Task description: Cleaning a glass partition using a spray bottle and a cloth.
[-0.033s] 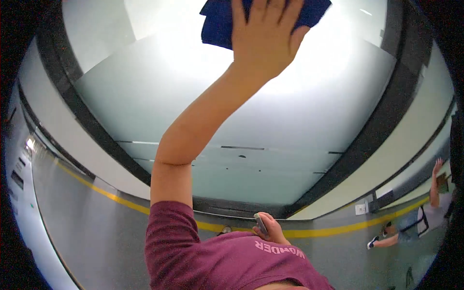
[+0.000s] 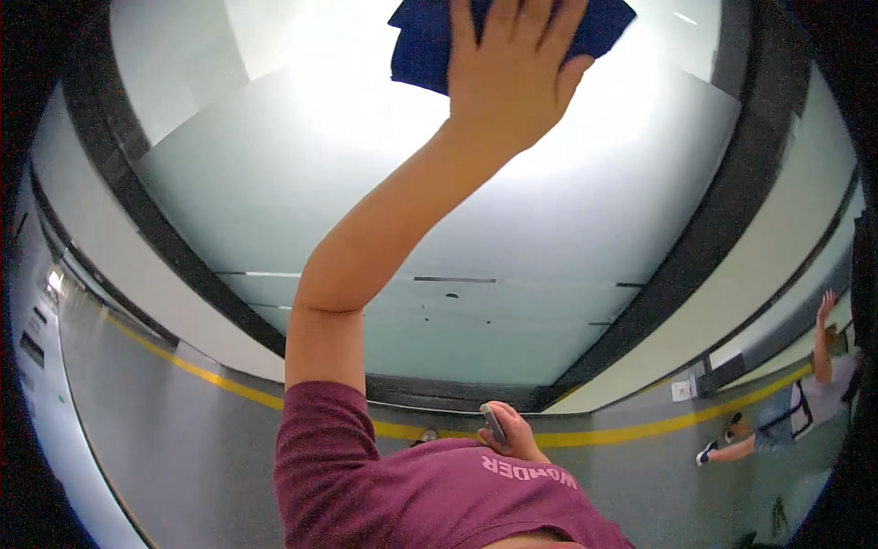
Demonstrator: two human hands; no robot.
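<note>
My left hand is raised high at the end of a bent arm, fingers spread flat over a dark blue cloth. Palm and cloth lie against a tall, partly frosted glass panel; the fingertips run out of the picture at the top. Low in front of my chest, my right hand is closed round a slim grey object with a pale end. Its kind is hard to make out, as fingers cover part of it.
Dark frame bars border the glass. Below it runs a grey floor with a yellow line. At the far right another person stands with one arm raised towards a wall. A shoe tip shows beneath me.
My left hand and the blue cloth have shifted slightly to the right across the glass. The right hand keeps its place with the grey object.
</note>
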